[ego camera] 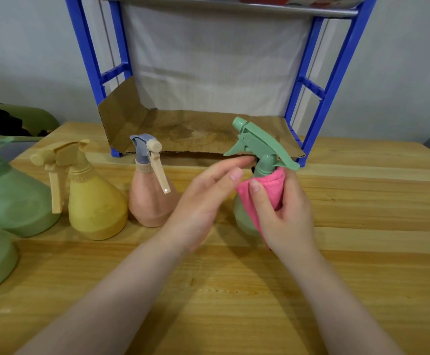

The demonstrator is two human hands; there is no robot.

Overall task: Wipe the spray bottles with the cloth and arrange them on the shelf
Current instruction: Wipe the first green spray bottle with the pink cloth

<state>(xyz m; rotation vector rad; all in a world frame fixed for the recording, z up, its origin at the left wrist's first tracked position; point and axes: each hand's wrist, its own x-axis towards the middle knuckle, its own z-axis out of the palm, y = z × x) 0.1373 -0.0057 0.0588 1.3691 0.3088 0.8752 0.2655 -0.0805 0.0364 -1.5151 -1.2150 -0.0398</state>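
Left hand fingers straight, holding nothing, right hand clutching pink cloth around half-hidden green bottle

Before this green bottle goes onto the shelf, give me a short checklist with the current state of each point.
1. Cloth on bottle: ok, the pink cloth wraps the neck of the green spray bottle.
2. Right hand grips cloth and bottle: ok.
3. Left hand steadies the bottle: not ok, fingers straight, fingertips only near the neck.
4. Bottle fully wiped: cannot tell.
5. Landing spot free: ok, the cardboard liner on the blue shelf holds nothing.
6. Other bottles done: not ok, the pink bottle and yellow bottle wait on the table.
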